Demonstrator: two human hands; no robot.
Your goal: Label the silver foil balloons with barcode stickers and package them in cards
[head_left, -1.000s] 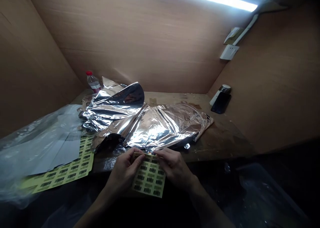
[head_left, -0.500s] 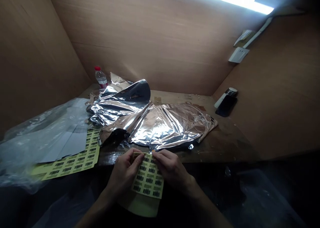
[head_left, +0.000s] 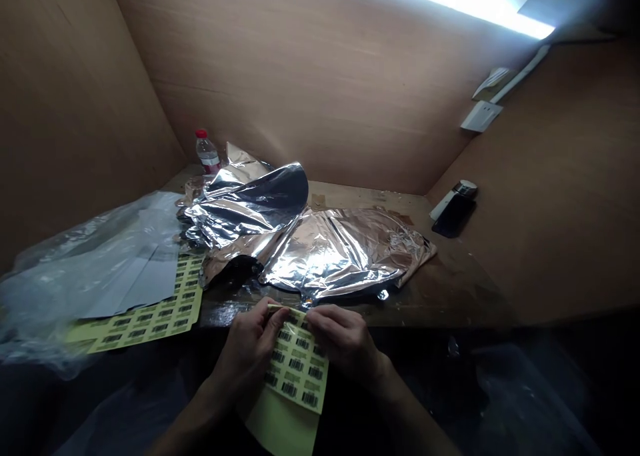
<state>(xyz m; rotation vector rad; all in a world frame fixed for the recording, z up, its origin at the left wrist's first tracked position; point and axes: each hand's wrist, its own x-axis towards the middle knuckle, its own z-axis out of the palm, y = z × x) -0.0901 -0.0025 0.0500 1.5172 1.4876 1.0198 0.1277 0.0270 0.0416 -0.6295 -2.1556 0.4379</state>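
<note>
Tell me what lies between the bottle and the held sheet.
Crumpled foil lies between the bottle and the held sheet, with a dark strip of table nearer the sheet. The head view shows this.

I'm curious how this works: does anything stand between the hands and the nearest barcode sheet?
Nothing visible does: the left hand and right hand both touch the barcode sheet near its top edge, and the shiny foil lies beyond them.

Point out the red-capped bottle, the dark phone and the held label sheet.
bottle [head_left: 208, 157]: head view, body
phone [head_left: 455, 217]: head view, dark face
label sheet [head_left: 296, 365]: head view, printed middle
</note>
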